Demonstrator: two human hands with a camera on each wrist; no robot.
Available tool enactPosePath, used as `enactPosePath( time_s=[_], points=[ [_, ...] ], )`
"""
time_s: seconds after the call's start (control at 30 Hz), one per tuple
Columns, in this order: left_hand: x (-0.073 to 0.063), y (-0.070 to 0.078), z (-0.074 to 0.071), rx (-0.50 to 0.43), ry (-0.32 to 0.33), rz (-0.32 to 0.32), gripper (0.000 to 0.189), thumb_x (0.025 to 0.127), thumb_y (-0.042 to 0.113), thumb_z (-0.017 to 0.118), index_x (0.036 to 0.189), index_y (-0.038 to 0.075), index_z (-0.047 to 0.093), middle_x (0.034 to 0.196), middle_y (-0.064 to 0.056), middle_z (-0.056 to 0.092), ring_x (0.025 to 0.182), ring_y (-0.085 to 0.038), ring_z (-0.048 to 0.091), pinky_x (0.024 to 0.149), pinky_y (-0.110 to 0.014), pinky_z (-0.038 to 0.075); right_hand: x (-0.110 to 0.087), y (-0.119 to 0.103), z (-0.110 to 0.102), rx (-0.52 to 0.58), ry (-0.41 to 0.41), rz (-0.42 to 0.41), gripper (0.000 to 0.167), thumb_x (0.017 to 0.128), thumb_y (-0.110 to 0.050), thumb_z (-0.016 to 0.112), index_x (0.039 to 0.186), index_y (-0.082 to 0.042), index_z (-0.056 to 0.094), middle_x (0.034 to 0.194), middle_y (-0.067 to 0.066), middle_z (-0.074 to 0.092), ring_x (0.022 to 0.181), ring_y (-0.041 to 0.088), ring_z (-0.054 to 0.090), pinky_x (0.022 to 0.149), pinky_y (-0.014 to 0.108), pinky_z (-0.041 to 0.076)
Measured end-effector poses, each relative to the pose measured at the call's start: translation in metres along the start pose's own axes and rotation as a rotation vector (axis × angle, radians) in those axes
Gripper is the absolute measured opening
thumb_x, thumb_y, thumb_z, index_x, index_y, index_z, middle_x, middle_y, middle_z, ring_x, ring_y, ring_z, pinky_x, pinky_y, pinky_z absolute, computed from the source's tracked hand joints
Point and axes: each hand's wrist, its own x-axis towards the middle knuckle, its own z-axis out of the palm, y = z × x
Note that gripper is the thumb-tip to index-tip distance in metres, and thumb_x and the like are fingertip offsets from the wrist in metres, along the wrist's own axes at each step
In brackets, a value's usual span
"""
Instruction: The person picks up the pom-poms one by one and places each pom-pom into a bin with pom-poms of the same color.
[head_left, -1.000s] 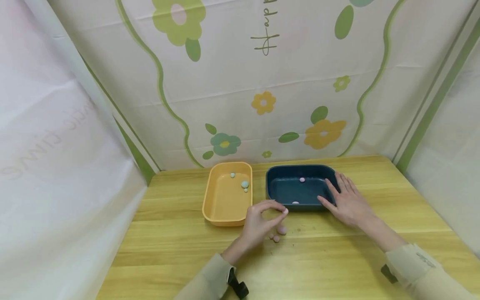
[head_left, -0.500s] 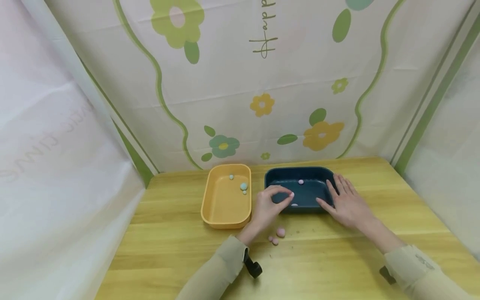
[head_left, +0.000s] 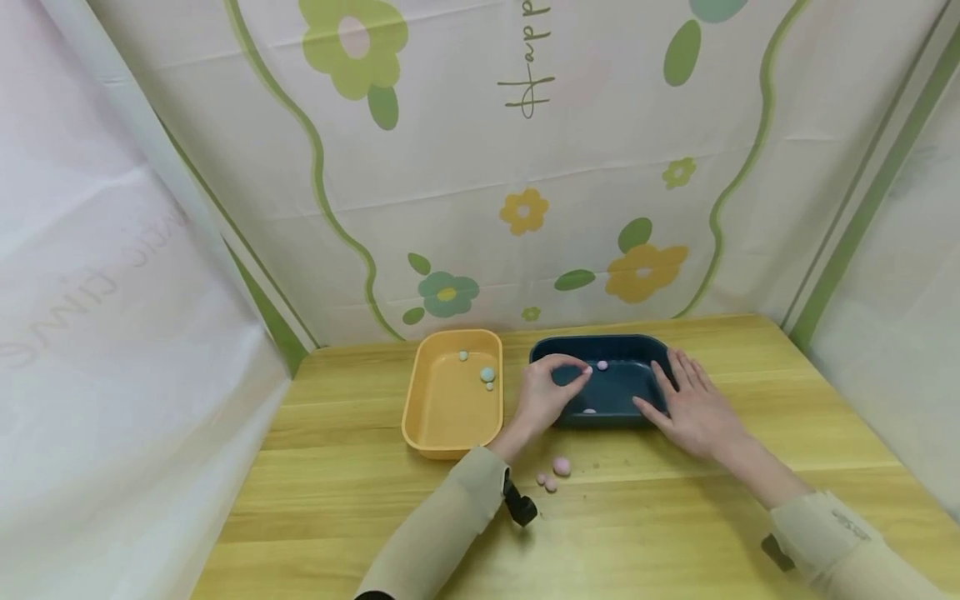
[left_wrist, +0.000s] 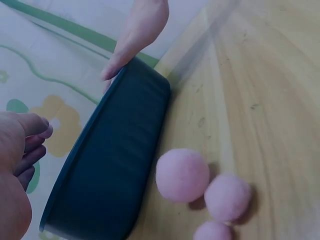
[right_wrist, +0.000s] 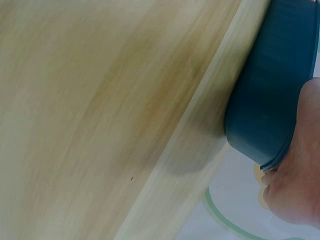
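My left hand (head_left: 543,396) pinches a small pink pom-pom (head_left: 588,370) between thumb and fingertips, over the dark blue tray (head_left: 622,392). Inside that tray lies one pink pom-pom (head_left: 602,365) near the back, and another (head_left: 590,411) shows partly above the front rim. My right hand (head_left: 697,408) rests on the tray's right end with its fingers spread across the rim. On the table in front of the tray sit a larger pink pom-pom (left_wrist: 182,175) and two smaller ones, the middle-sized pom-pom (left_wrist: 227,197) and the smallest pom-pom (left_wrist: 213,231).
To the left of the blue tray stands a yellow tray (head_left: 450,417) holding a larger light-blue pom-pom (head_left: 487,375) and two small ones. Behind the wooden table (head_left: 337,467) hangs a flower-printed cloth (head_left: 450,167), with more cloth at both sides.
My left hand has carried the pinched pom-pom from in front of the blue tray up and rightward, over its inside. The right hand has stayed on the tray's right end.
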Motion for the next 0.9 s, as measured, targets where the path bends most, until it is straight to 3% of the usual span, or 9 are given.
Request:
enactPosePath(
  time_s=[0.2,0.37,0.57,0.77,0.9],
  points=[
    [0.012,-0.001,0.008,-0.03,0.004,0.001,0.013,0.101,0.019,0.082,0.112,0.012,0.085,0.117,-0.006,0.084,0.116,-0.025,0.078,0.103,-0.046,0.064,-0.001,-0.002,0.0,-0.003,0.006,0.0,0.093,0.113,-0.064,0.045,0.169,0.01,0.029,0.178,0.041,0.009,0.166,0.061,0.011,0.138,0.07,0.011],
    [0.021,-0.001,0.009,-0.038,0.01,-0.005,0.014,0.103,0.02,0.081,0.112,0.011,0.085,0.115,-0.006,0.085,0.117,-0.024,0.078,0.104,-0.048,0.063,0.0,-0.002,0.0,-0.002,0.01,0.001,0.092,0.113,-0.062,0.047,0.169,0.009,0.03,0.178,0.041,0.01,0.166,0.061,0.011,0.137,0.071,0.013],
    [0.026,-0.003,0.009,-0.034,0.011,-0.029,0.014,0.103,0.02,0.08,0.113,0.011,0.085,0.116,-0.006,0.085,0.117,-0.024,0.078,0.103,-0.046,0.064,0.001,-0.001,0.001,-0.004,0.013,-0.001,0.091,0.113,-0.061,0.047,0.169,0.009,0.03,0.178,0.041,0.01,0.166,0.061,0.011,0.137,0.072,0.014],
    [0.027,-0.005,0.009,0.009,0.021,-0.031,0.013,0.102,0.022,0.081,0.111,0.014,0.086,0.115,-0.003,0.086,0.117,-0.02,0.078,0.102,-0.033,0.064,0.001,-0.001,0.001,0.009,0.011,0.001,0.092,0.113,-0.063,0.045,0.169,0.009,0.029,0.178,0.041,0.009,0.166,0.061,0.01,0.137,0.072,0.012],
    [0.027,-0.007,0.01,0.007,0.023,-0.037,0.013,0.102,0.02,0.082,0.111,0.013,0.086,0.115,-0.003,0.086,0.117,-0.02,0.078,0.103,-0.034,0.064,0.002,-0.001,0.001,0.008,0.005,0.003,0.093,0.113,-0.064,0.044,0.169,0.009,0.029,0.178,0.041,0.008,0.166,0.061,0.01,0.137,0.072,0.011]
  ],
)
